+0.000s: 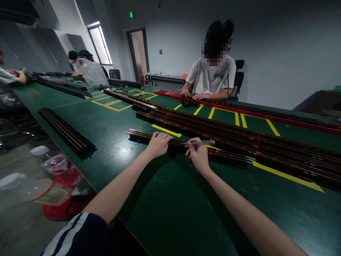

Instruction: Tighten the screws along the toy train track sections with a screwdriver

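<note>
A long dark strip with copper-coloured rails [229, 155] lies across the green table [170, 213] in front of me. My left hand [158, 144] rests palm down on its left part, fingers curled over the rails. My right hand [198, 153] is closed around a slim clear pen-like tool [204, 143] whose tip points right, just above the same strip. Several more long copper-railed strips [239, 129] lie side by side just behind it.
A person in a white shirt [211, 78] sits opposite, hands on a long red rail [266, 115]. Other people [87, 67] work at the far left. A black tray of strips [66, 133] lies left. Plastic bottles [57, 165] and a red container [61, 206] sit below the table edge.
</note>
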`<action>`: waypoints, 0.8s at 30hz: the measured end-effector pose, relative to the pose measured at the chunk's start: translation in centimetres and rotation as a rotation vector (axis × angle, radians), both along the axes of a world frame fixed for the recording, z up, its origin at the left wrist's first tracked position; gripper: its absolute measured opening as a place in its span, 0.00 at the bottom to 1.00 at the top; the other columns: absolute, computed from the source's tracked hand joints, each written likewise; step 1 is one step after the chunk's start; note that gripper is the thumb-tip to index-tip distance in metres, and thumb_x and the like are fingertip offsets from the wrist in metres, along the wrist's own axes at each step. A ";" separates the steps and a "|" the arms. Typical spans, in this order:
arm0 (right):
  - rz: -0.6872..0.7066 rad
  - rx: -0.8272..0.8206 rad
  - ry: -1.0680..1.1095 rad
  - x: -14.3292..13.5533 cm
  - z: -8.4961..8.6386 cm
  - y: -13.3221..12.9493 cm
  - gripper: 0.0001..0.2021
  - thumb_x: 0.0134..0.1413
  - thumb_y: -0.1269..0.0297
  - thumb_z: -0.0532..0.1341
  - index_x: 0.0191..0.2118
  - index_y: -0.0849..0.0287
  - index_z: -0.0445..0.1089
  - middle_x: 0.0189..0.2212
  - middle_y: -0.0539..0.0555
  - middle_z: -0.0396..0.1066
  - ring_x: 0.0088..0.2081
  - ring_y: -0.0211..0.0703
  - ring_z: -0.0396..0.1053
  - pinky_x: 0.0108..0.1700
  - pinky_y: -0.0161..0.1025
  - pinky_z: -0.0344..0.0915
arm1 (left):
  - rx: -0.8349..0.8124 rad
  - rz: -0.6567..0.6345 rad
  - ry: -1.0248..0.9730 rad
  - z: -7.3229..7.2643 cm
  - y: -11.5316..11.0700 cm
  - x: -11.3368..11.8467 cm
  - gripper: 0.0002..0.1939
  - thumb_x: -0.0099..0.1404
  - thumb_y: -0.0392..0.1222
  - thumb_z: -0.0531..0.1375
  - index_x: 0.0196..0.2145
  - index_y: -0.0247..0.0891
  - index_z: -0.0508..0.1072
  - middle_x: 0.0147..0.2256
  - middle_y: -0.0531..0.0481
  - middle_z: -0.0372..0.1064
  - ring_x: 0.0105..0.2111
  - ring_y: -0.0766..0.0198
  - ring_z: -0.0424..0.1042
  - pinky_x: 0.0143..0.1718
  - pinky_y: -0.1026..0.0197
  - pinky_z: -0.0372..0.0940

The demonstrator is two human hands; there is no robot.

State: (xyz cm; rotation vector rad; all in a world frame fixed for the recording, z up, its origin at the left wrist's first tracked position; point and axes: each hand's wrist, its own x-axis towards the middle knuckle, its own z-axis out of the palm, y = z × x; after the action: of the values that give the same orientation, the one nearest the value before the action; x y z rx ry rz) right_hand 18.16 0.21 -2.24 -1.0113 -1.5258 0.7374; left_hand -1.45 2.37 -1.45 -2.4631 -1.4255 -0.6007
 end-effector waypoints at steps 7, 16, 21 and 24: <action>-0.024 0.010 0.018 -0.1 0.1 -0.1 0.14 0.57 0.51 0.55 0.32 0.56 0.60 0.24 0.49 0.69 0.17 0.35 0.66 0.18 0.31 0.60 | -0.017 0.012 0.008 0.1 0.0 0.0 0.22 0.60 0.27 0.47 0.48 0.38 0.70 0.48 0.44 0.72 0.49 0.54 0.67 0.52 0.48 0.54; -0.013 -0.002 0.001 0.1 0.1 0.0 0.14 0.57 0.51 0.55 0.32 0.56 0.61 0.25 0.50 0.70 0.18 0.36 0.67 0.19 0.32 0.61 | -0.077 0.016 0.010 0.4 -0.1 -0.1 0.24 0.59 0.25 0.46 0.49 0.38 0.69 0.49 0.44 0.71 0.50 0.55 0.67 0.54 0.48 0.54; 0.009 -0.004 -0.047 0.2 0.2 0.0 0.13 0.58 0.52 0.55 0.32 0.57 0.63 0.25 0.51 0.72 0.18 0.37 0.68 0.19 0.33 0.61 | -0.077 0.022 0.015 0.3 0.1 -0.2 0.23 0.60 0.27 0.46 0.49 0.38 0.69 0.48 0.44 0.71 0.49 0.55 0.68 0.54 0.49 0.53; 0.005 0.001 -0.047 0.2 0.1 0.0 0.13 0.58 0.52 0.55 0.32 0.57 0.63 0.25 0.51 0.71 0.18 0.37 0.67 0.19 0.33 0.61 | -0.104 0.033 0.015 0.3 0.1 -0.2 0.22 0.59 0.30 0.48 0.49 0.38 0.69 0.48 0.43 0.71 0.49 0.54 0.68 0.54 0.48 0.53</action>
State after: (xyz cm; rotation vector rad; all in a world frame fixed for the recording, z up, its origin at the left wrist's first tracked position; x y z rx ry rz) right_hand 18.33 0.20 -2.10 -1.0313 -1.5692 0.7207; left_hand -1.63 2.44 -1.11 -2.5120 -1.5245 -0.5126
